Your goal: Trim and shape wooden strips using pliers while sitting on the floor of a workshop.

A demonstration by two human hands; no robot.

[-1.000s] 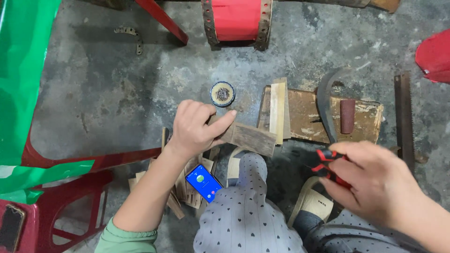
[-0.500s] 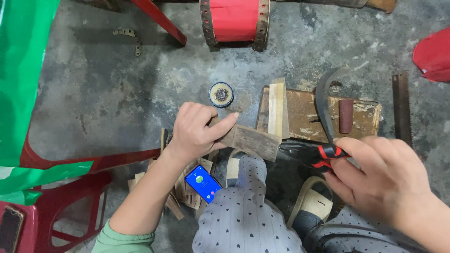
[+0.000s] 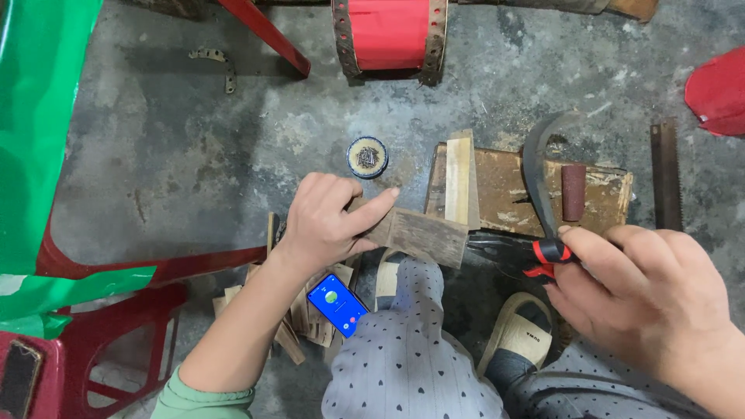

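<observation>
My left hand (image 3: 326,221) grips a flat, dark weathered piece of wood (image 3: 423,233) and holds it over my knee in dotted grey trousers (image 3: 411,349). My right hand (image 3: 644,287) is closed on the red and black handles of pliers (image 3: 512,250). Their dark jaws point left and reach the right end of the wood piece. Whether the jaws touch the wood is unclear.
On the concrete floor are a small round tin of nails (image 3: 367,157) and a worn board (image 3: 504,190) carrying light wood strips (image 3: 458,178), a curved blade (image 3: 539,167) and a brown cylinder (image 3: 573,192). A saw blade (image 3: 666,171) lies right. A phone (image 3: 336,303), wood scraps, red stool (image 3: 116,326) and green sheet (image 3: 31,116) are to the left.
My right hand has swung the pliers round to point left and brought them up to the wood piece. My left hand has kept the wood almost still.
</observation>
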